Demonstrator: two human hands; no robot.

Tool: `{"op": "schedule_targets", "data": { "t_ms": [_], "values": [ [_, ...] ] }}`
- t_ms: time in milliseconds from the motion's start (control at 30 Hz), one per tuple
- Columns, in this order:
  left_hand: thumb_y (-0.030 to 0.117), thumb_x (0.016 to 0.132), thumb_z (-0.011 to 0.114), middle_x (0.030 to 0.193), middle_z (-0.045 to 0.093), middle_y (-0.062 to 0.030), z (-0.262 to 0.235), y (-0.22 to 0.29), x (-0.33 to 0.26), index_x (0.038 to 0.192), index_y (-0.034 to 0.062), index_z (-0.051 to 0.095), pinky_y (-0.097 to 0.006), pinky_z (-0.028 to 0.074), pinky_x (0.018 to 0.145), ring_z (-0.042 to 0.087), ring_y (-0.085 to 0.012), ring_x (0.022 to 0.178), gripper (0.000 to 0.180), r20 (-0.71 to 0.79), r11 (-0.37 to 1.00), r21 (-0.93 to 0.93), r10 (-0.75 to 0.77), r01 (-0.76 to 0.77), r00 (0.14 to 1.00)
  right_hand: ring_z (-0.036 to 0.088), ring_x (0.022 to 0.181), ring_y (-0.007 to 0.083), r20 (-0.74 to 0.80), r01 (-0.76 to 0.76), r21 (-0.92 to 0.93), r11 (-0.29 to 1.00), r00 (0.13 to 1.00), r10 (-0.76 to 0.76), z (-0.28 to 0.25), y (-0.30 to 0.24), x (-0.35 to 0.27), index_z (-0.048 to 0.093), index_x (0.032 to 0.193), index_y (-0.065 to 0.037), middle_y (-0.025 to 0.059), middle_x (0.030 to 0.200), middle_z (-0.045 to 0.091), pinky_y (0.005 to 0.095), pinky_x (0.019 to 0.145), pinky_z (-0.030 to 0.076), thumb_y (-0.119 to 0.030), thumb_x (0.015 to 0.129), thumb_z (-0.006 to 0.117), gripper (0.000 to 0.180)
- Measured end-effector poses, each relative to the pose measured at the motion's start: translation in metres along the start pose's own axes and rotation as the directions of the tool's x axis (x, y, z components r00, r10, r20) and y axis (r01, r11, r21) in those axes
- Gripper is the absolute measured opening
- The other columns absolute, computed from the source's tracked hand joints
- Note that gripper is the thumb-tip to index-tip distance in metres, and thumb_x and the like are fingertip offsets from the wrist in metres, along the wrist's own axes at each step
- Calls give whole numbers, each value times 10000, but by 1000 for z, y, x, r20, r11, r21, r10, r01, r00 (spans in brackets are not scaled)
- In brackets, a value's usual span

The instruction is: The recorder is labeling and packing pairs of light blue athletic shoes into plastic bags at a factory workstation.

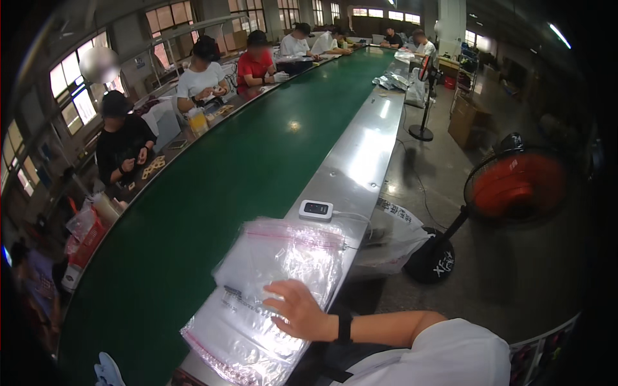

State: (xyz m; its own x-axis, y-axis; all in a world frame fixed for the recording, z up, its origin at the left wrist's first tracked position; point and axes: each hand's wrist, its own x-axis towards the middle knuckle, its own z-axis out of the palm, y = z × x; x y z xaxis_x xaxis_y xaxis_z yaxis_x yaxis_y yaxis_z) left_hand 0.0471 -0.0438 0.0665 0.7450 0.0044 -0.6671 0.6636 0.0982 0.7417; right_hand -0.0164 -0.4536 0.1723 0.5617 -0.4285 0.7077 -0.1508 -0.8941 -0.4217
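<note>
My right hand (299, 312), with a black band at its wrist, reaches in from the lower right. It is over a stack of clear plastic bags (277, 257) with pinkish-red strips along their edges. Its fingers are spread and slightly bent, with nothing seen between them. Whether the fingertips touch the top bag, I cannot tell. A small dark strip (233, 291) shows on the bags left of the fingers. The bags lie partly on the metal edge (341, 174) and partly on the green conveyor belt (193, 212). My left hand is out of view.
A white device (316, 210) with a cable sits beyond the bags. Right of the belt stand a fan (515, 183), a white sack (393, 238) and a farther fan (423, 132). Several people work along the far left side. A blue-white object (108, 370) lies lower left.
</note>
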Motion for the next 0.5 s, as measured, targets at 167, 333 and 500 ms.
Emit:
{"op": "schedule_targets", "data": {
  "t_ms": [167,333,500],
  "values": [
    [315,826,645,1274,447,-158,-5,-27,42,1348,113,314,-513,409,915,448,-340,1150,650,495,799,284,351,-531,794,455,1113,280,-4,-43,-163,986,999,43,6,-7,21,529,1082,-79,116,1174,490,457,941,346,-128,666,660,439],
    [269,818,657,1258,460,-163,2,-14,38,1345,122,314,-489,424,905,475,-314,1117,645,216,994,110,-36,13,976,598,818,303,245,-197,-363,911,923,297,13,78,13,577,758,-71,105,785,600,453,713,462,-89,739,521,62],
    [192,834,632,1193,484,-160,9,2,9,1285,96,369,-454,443,886,485,-288,1094,531,252,996,78,-69,51,965,590,782,339,-110,-627,-260,734,774,623,-27,129,-1,584,752,-75,134,788,599,466,660,465,-170,823,479,159]
  ]
}}
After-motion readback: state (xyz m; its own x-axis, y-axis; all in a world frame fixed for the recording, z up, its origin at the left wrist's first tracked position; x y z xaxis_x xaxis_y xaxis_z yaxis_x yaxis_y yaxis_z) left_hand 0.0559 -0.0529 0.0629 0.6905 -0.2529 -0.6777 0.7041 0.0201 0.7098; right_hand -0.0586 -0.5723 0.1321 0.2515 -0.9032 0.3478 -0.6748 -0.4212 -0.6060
